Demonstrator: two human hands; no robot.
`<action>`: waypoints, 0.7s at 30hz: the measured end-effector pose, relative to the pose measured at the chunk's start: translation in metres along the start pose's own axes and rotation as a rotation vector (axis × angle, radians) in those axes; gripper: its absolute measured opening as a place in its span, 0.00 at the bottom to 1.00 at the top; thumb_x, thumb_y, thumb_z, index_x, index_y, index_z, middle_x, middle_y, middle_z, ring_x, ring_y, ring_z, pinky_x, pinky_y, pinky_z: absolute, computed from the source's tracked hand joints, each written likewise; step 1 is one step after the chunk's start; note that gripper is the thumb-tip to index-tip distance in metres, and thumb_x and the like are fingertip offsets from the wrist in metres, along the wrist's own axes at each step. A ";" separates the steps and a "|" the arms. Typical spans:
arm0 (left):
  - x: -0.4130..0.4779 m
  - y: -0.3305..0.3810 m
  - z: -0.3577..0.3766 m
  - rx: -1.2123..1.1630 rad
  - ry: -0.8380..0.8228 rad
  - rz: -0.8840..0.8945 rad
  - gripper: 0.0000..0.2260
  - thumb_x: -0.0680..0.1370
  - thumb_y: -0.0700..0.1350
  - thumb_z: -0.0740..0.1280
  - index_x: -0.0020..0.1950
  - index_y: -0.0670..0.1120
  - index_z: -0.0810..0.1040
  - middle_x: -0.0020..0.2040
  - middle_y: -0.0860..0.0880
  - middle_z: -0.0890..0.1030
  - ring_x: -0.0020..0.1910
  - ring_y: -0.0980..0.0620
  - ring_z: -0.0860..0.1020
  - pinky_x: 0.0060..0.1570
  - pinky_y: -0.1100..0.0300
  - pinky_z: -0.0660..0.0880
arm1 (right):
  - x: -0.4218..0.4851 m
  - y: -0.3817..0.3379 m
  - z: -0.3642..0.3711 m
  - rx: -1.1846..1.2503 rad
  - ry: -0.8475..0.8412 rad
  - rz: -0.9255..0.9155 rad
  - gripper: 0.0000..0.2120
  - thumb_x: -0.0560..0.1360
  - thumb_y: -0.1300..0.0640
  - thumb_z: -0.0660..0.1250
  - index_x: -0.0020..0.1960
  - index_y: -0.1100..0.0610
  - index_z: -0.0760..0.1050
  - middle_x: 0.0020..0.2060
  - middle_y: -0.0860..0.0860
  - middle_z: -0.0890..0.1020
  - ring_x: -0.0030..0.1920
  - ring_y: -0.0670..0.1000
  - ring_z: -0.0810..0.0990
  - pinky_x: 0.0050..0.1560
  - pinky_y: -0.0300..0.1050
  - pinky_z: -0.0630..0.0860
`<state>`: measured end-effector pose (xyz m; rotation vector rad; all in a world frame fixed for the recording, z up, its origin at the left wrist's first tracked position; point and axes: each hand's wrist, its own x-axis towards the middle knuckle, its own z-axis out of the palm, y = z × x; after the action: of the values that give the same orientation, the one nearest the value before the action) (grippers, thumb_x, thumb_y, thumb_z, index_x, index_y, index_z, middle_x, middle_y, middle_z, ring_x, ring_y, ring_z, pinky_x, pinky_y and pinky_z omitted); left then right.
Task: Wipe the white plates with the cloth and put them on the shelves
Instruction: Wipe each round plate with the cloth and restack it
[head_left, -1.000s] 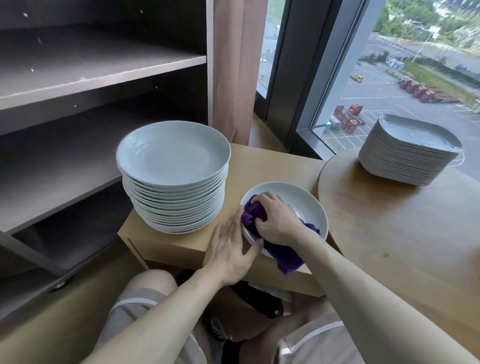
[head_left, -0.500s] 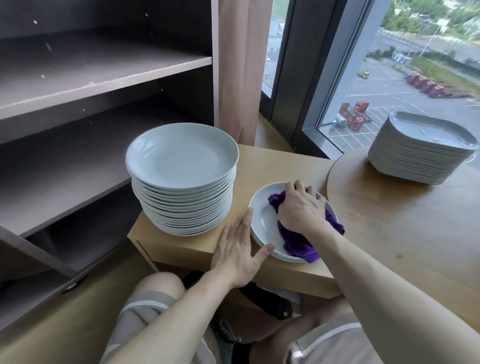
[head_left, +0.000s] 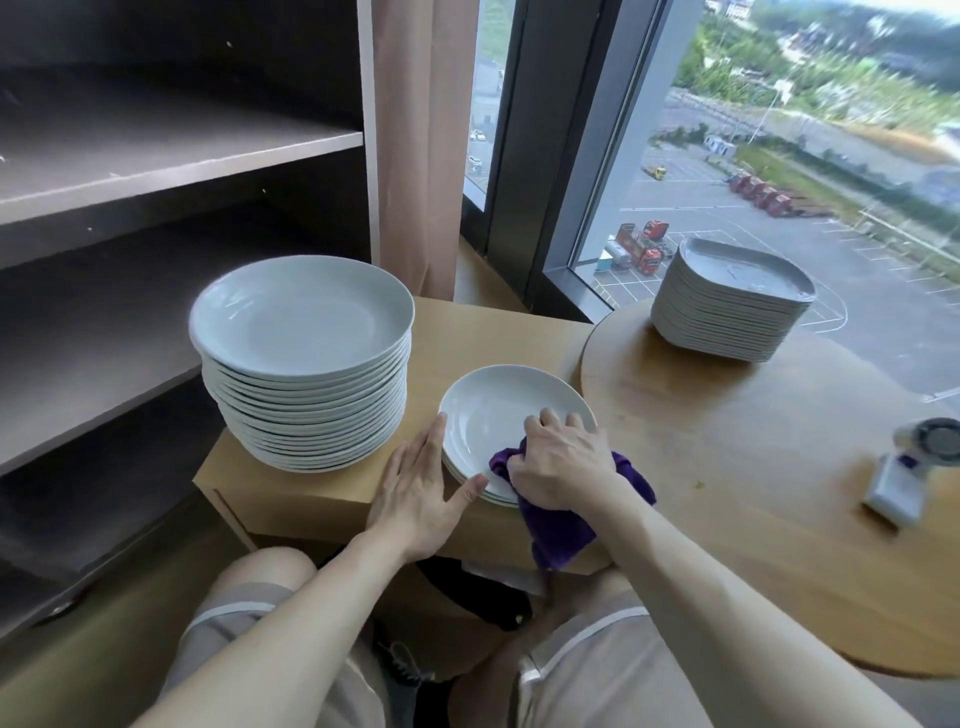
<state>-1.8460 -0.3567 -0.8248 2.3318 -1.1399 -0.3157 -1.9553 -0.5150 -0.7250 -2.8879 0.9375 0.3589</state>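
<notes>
Dark shelves (head_left: 156, 156) far L, boards bare. Tall stack of white plates (head_left: 304, 364) on low wooden table (head_left: 498, 332), just R of shelves.

L hand (head_left: 415, 493): forearm comes up from bottom L, palm down, flat on table, fingers straight and together; thumb splayed out, tip touching near rim of the top plate (head_left: 498, 410). Grip wide, holding nothing, just bracing plate edge.

Top plate sits on a short pile of a few like plates, near front edge of table, between tall stack and round table (head_left: 753, 467). Bowl of plate bare on far/L part.

R hand (head_left: 563, 462): arm in from bottom R, knuckles up, fingers curled, grip closed on purple cloth (head_left: 566, 525). Cloth bunched under palm, pressed on near-R part of plate; loose end hangs over rim and past table front, twd person's knees.

Round table at R: stack of squarish white plates (head_left: 727, 306) at far edge by window (head_left: 779, 182), well apart from hands. Small white/grey gadget (head_left: 914, 467) near R edge, blurred, can't tell what.
</notes>
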 end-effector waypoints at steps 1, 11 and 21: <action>0.000 0.000 -0.001 -0.001 -0.003 0.000 0.42 0.73 0.80 0.40 0.79 0.60 0.27 0.84 0.54 0.46 0.82 0.58 0.45 0.76 0.61 0.32 | -0.002 -0.002 0.000 0.017 0.006 -0.006 0.12 0.78 0.45 0.52 0.53 0.51 0.65 0.52 0.50 0.69 0.56 0.55 0.67 0.54 0.57 0.62; 0.001 -0.001 -0.002 -0.057 -0.017 0.006 0.45 0.70 0.80 0.34 0.81 0.58 0.33 0.84 0.56 0.47 0.81 0.61 0.45 0.80 0.55 0.39 | 0.021 -0.032 0.014 0.260 0.077 -0.156 0.10 0.80 0.47 0.54 0.50 0.51 0.70 0.48 0.48 0.71 0.52 0.53 0.68 0.53 0.54 0.67; -0.002 -0.002 0.009 -0.007 0.108 0.045 0.38 0.79 0.71 0.36 0.84 0.53 0.45 0.84 0.56 0.49 0.81 0.61 0.46 0.80 0.55 0.41 | 0.059 -0.044 0.031 0.345 0.312 -0.145 0.09 0.79 0.44 0.56 0.49 0.48 0.69 0.47 0.44 0.73 0.50 0.50 0.68 0.50 0.50 0.64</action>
<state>-1.8495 -0.3577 -0.8339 2.2840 -1.1346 -0.1755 -1.8892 -0.5088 -0.7698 -2.7055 0.7310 -0.2498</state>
